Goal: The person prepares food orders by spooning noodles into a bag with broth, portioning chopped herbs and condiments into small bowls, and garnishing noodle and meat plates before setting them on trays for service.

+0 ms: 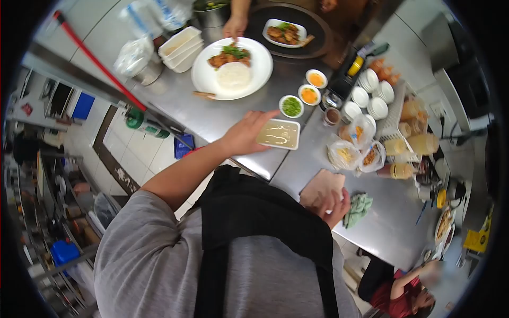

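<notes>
My left hand grips the short side of a rectangular white dish of pale, beige soup or sauce with white streaks on top. The dish is over the steel counter, beside a small bowl of chopped green onions. Lower right, my right hand has its fingers apart, at the edge of a tan cloth or paper and close to a crumpled green cloth. Whether it touches either one I cannot tell.
Another person's hand reaches to a white plate of rice and meat. A small dish of meat sits on a dark round tray. Bagged toppings, stacked white cups and sauce bottles stand right. A person in red is lower right.
</notes>
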The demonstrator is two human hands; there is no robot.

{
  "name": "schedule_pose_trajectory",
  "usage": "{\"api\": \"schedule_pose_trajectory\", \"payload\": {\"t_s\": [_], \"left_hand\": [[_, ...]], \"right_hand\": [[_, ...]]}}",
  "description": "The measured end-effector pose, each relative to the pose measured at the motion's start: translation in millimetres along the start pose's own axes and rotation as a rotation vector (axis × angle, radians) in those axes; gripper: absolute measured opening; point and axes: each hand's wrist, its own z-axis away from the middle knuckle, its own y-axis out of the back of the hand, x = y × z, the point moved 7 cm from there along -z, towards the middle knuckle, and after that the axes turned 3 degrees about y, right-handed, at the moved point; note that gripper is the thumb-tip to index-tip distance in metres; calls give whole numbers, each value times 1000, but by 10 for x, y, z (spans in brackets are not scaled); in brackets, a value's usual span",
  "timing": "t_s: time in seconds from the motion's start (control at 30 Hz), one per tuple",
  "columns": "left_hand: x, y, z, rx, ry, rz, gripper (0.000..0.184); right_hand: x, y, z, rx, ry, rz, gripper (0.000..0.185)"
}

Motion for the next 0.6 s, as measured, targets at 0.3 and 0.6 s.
{"api": "schedule_pose_trajectory", "payload": {"t_s": [0.3,0.6], "left_hand": [[-110,607,1973,453,391,-48,68],[-718,699,4613,860,1036,-191,69]], "right_hand": [[-624,-644,-189,-324,332,-115,30],[-1315,-1044,-312,-519,605,7,32]]}}
